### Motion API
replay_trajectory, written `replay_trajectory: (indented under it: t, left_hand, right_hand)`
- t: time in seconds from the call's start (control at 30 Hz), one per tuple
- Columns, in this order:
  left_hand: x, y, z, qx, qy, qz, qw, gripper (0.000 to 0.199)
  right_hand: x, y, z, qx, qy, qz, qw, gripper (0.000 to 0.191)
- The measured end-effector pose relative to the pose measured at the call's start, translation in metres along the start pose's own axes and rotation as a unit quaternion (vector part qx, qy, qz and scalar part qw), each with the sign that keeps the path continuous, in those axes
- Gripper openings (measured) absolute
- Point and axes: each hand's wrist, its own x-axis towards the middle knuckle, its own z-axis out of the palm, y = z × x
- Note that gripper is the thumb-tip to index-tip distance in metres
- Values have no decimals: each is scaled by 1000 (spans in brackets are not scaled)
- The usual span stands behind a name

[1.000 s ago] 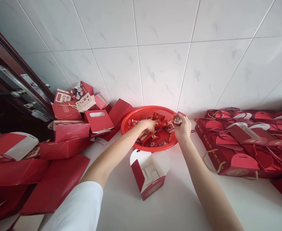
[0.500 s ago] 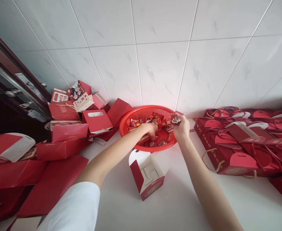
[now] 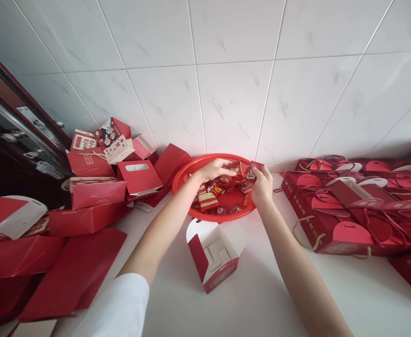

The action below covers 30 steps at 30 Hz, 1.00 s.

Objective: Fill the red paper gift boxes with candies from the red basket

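Note:
Over the back of a red plastic basket (image 3: 238, 216), both of my hands are close together. My left hand (image 3: 215, 170) pinches a small red candy packet (image 3: 236, 169) between thumb and fingers. At the basket's right rim, my right hand (image 3: 262, 182) is closed on another red wrapped candy (image 3: 253, 169) with white print. Loose wrapped candies (image 3: 208, 201) in red, cream and yellow lie in the basket below. In front of the basket stands an open red gift box (image 3: 221, 276), its white inside facing up and nothing in it.
Folded red boxes (image 3: 86, 217) are heaped on the left, beside a dark door with a metal handle (image 3: 12, 119). Rows of red boxes with rope handles (image 3: 346, 222) stand on the right. A white tiled wall (image 3: 233, 103) rises behind the white tabletop (image 3: 247, 304).
My left hand has come up out of the candies with a red packet and moved toward my right hand. My right hand has shifted slightly, still holding its candy.

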Motion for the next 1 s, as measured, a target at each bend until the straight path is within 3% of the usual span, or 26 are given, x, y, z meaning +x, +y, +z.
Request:
replay_trajectory:
  t: [0.13,0.23,0.3,0.43,0.5,0.57,0.63,0.73,1.0]
  left_hand:
    - [3,0,14,-6,33,51,998,36]
    - [6,-4,19,53,74,46,995,42]
    - [7,-3,17,68,66,32,995,43]
    - [3,-2,18,161,-93,-67,980,35]
    - [2,-5,27,274,-173,-125,938,31]
    - [1,-12,43,375,-200,-142,894,29]
    - [2,-19,57,423,-186,-129,877,28]
    - [5,-25,63,430,-152,-110,883,31]
    - [11,-22,33,455,-85,-105,880,30]
  right_hand:
    - [-4,-4,3,-36,-21,52,998,22]
    - [-5,-6,2,-50,-68,62,994,29]
    - [-6,-6,1,-49,-90,48,994,32]
    - [-6,-4,0,-15,-33,5,999,29]
    - [-7,-5,1,-8,-14,8,1000,29]
    - [-8,-6,2,-8,-15,18,1000,26]
    - [-10,-7,3,-6,-19,21,1000,25]
    - [-12,-8,5,11,-14,16,1000,24]
    - [-11,-9,5,16,-15,18,1000,26]
